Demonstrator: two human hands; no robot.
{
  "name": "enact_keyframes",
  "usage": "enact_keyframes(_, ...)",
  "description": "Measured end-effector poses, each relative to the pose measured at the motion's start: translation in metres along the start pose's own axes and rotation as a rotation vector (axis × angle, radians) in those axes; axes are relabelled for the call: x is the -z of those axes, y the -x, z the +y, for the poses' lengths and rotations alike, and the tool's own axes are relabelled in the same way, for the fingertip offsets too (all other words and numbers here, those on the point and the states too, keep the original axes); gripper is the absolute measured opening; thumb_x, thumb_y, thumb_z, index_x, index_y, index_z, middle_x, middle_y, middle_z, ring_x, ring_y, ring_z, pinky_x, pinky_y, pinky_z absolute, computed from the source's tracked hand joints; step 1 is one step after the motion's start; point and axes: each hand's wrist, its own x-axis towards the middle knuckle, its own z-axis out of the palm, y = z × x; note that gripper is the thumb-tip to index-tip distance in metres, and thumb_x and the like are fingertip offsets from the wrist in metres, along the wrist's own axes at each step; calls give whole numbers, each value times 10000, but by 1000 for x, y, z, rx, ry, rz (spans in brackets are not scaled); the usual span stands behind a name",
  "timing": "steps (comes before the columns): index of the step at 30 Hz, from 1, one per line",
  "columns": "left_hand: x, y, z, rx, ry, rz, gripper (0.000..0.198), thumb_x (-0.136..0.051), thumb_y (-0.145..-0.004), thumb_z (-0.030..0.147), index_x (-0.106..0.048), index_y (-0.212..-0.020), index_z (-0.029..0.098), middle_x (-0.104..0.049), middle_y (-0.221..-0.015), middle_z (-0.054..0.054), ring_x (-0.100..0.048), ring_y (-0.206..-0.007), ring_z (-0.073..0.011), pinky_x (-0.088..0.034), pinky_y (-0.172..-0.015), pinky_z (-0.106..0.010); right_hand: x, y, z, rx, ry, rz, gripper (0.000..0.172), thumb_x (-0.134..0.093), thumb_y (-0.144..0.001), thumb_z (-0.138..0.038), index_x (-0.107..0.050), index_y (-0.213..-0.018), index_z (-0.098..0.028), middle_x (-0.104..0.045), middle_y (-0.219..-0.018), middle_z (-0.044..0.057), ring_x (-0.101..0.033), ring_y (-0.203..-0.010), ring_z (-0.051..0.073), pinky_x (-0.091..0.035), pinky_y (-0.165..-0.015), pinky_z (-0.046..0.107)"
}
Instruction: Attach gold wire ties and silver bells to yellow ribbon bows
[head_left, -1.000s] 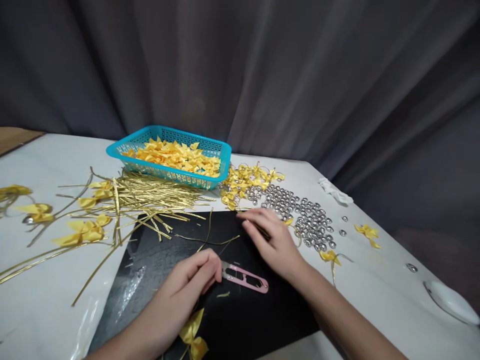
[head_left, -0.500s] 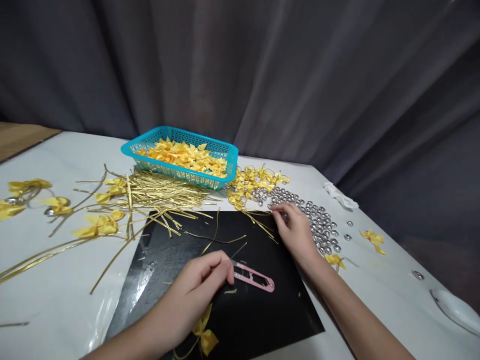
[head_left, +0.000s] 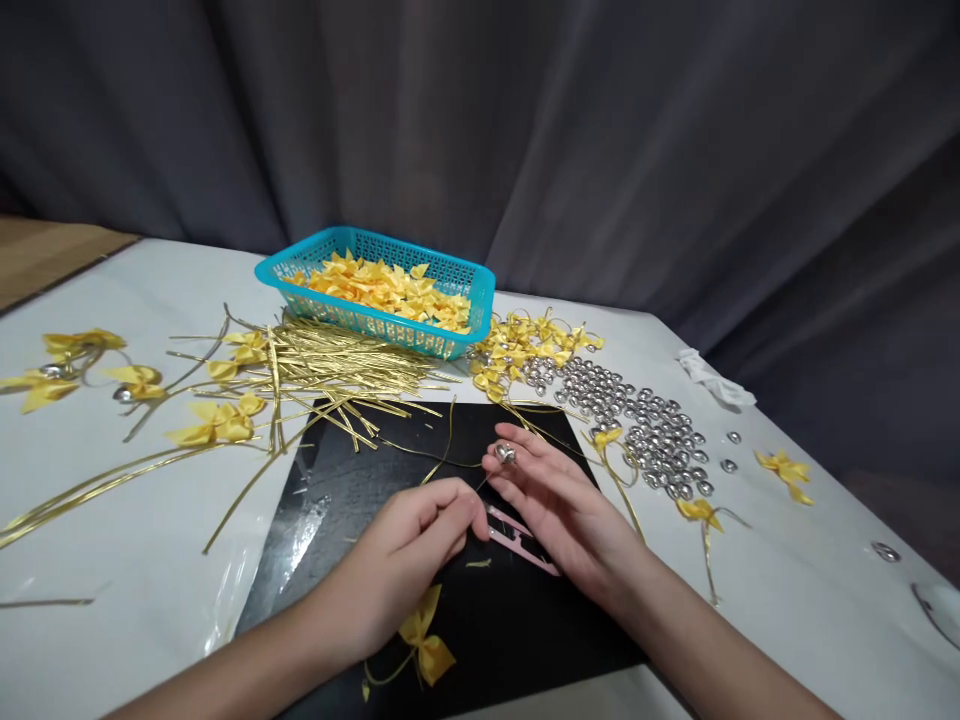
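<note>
My left hand [head_left: 431,540] is closed in a pinch over the black mat [head_left: 300,590]. A thin needle-like strand sticks out from its fingertips; whether it is a needle or wire I cannot tell. My right hand [head_left: 555,485] has a shiny silver bead [head_left: 505,453] at its fingertips, close to the strand's tip. Pink thread snips [head_left: 517,540] lie on the mat beneath both hands, partly hidden by the right one. A yellow ribbon bow [head_left: 426,640] with a gold tie rests on the mat below my left hand.
Behind the mat, a blue basket [head_left: 375,325] holds many yellow bows, beside a heap of gold twist ties [head_left: 337,360]. Finished-looking bows [head_left: 525,340] and silver beads [head_left: 660,440] spread to the right. More bows [head_left: 217,420] lie left; a crumpled white tissue [head_left: 716,380] sits far right.
My right hand has come back from the bead pile toward my left hand, now with a silver bead at its fingertips. My left hand keeps its pinch. The view has shifted slightly.
</note>
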Motion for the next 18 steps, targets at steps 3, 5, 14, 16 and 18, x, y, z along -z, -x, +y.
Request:
enact_keyframes(3, 1, 1, 0, 1, 10, -6, 311, -381, -884, 409, -493, -698, 187, -292, -552, 58, -267, -534, -110, -204, -483, -212, -1, 2, 0, -16, -2, -38, 261, -734, -688, -212, -649, -935, -200, -655, -866, -2, -650, -824, 103, -501, -823, 211)
enact_keyframes(5, 1, 2, 0, -1, 9, -4, 304, -379, -887, 394, -492, -699, 184, -289, -550, 58, -266, -535, -109, -201, -485, -216, -1, 3, 0, -14, -18, -52, 229, -734, -693, -197, -653, -906, -196, -655, -856, -6, -650, -812, 92, -504, -809, 193)
enact_keyframes(14, 2, 0, -3, -8, 9, 2, 311, -378, -896, 397, -493, -703, 183, -285, -548, 59, -262, -534, -106, -196, -481, -220, 0, 4, 0, -4, -39, -76, 152, -717, -726, -192, -660, -867, -190, -659, -835, -7, -645, -823, 80, -503, -802, 169)
enact_keyframes(16, 2, 0, -2, 1, 2, 7, 312, -382, -891, 402, -498, -703, 183, -282, -541, 61, -261, -527, -106, -193, -474, -218, 0, 3, 0, -6, -36, -69, 160, -729, -712, -193, -659, -856, -190, -653, -837, -11, -642, -818, 80, -503, -798, 168)
enact_keyframes(18, 2, 1, -2, 5, 3, 11, 313, -384, -885, 403, -504, -700, 181, -278, -533, 63, -259, -521, -105, -190, -468, -216, 1, 3, 0, -9, -28, -60, 182, -750, -685, -189, -659, -843, -190, -647, -838, -13, -640, -814, 83, -503, -788, 165)
